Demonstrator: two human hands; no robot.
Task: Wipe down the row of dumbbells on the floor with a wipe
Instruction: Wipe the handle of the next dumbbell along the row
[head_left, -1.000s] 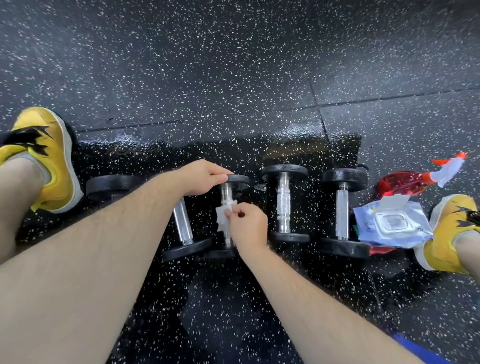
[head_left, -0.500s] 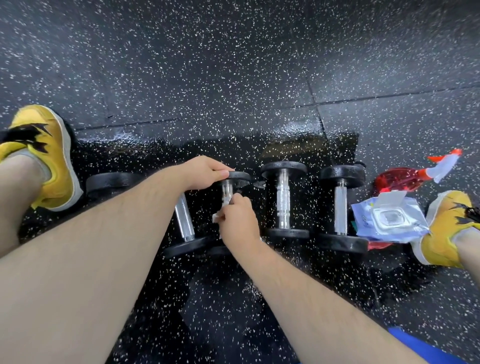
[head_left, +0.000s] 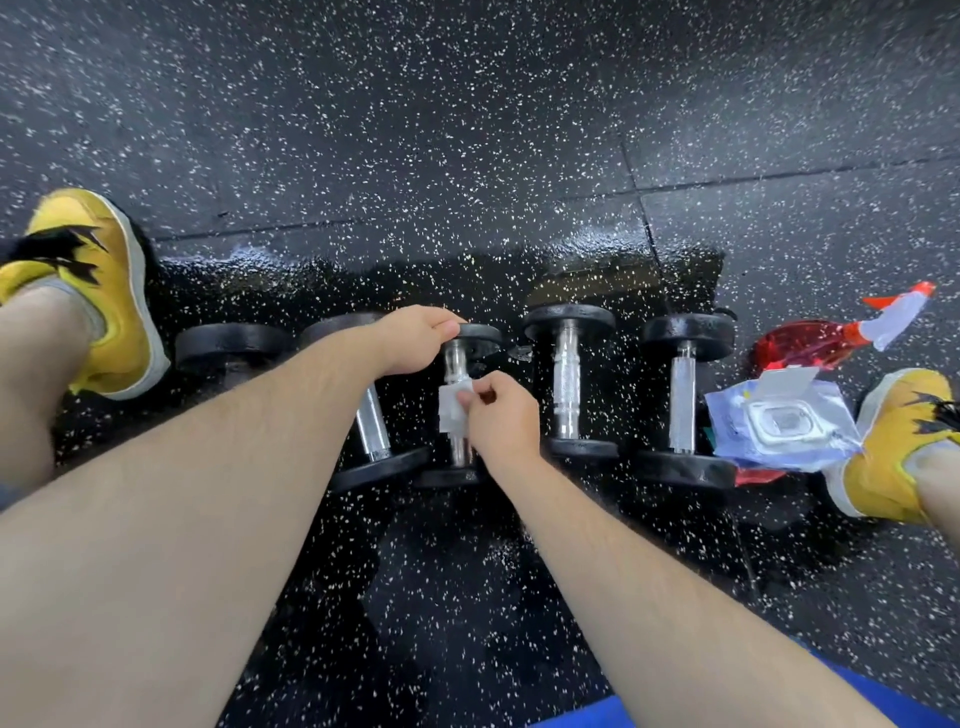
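— Take me across the feed, left to right.

— I see the left shoe (head_left: 104, 291), then the row lying on the speckled floor (head_left: 467, 156). The first dumbbell (head_left: 234, 340) is partly hidden behind the left forearm. The second dumbbell (head_left: 373, 426) lies at a slight slant. The left hand (head_left: 415, 338) curls over the far plate of the third dumbbell (head_left: 457, 358) and grips it. The right hand (head_left: 498, 415) pinches the wipe (head_left: 453, 410) between thumb and fingertips, flat against the middle of that chrome handle. No hand is on the fourth dumbbell (head_left: 566, 384) or the fifth dumbbell (head_left: 681, 400). Just beside the fifth lies the wipe packet (head_left: 779, 423) with its flap open, a red spray bottle (head_left: 800, 345) behind it, then the right shoe (head_left: 883, 452).

— How do I make this stroke count?

— I'd keep the left hand's hold so the bar cannot roll. I'd wrap the wipe further round the handle rather than rub one face, and run it from plate to plate. Then I'd turn the bar to reach the underside.

— What differs from half a second ago?

— Then the right hand sat closer to the far plate, with the wipe nearly hidden under its fingers. Now it is back at mid-handle and the wipe shows as a white patch. The left hand is on the same plate.
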